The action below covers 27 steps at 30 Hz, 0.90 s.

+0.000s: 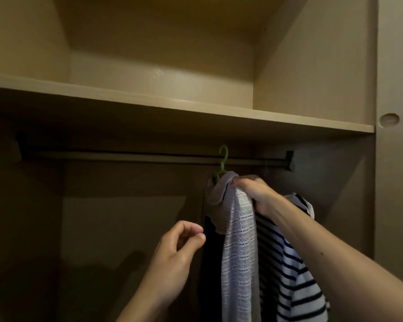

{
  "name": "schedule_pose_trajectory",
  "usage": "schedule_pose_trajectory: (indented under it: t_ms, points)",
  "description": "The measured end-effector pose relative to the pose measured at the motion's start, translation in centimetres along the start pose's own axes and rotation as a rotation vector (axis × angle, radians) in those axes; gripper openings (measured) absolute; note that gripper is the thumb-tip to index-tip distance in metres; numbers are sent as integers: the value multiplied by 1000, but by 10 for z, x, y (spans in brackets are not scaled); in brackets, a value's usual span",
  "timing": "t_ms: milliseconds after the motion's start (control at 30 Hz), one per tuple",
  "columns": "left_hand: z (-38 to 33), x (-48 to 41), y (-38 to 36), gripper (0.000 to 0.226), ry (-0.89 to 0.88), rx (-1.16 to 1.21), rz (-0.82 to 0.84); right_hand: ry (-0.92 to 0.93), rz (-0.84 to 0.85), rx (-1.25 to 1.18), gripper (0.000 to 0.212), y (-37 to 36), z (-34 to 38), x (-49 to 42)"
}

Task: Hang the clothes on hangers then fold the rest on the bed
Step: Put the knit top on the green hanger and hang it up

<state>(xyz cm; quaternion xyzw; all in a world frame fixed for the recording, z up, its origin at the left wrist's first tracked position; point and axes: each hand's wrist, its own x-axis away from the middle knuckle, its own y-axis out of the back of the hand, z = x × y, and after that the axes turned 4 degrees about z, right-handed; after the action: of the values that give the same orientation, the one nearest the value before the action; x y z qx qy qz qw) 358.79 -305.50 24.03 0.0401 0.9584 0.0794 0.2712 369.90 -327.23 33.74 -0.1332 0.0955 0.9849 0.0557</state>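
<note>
White knit top hangs on a green hanger hooked at the wardrobe rail, beside a striped shirt. Right hand grips its shoulder; left hand hovers below, fingers loosely curled, holding nothing.

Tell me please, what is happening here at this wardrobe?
A person is hanging clothes in the wardrobe. The right hand grips the top of a white knitted garment that sits on a green hanger, whose hook is at the rail. The left hand hovers beside it with loosely curled fingers and holds nothing. A striped shirt hangs to the right, and a dark garment to the left.
</note>
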Motion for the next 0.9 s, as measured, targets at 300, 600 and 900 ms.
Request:
schedule_pose_trajectory:
  t_ms: [300, 600, 900]
  points:
    - [7, -29, -32, 8, 12, -45, 56, -38, 110, 137, 5, 20, -26, -23]
    - [15, -36, -74, 6, -5, -53, 73, -22, 49, 151, 8, 22, -30, -32]
    - [18, -13, -83, 10, 58, -88, -36, 152, -111, 490, 37, 35, -44, -28]
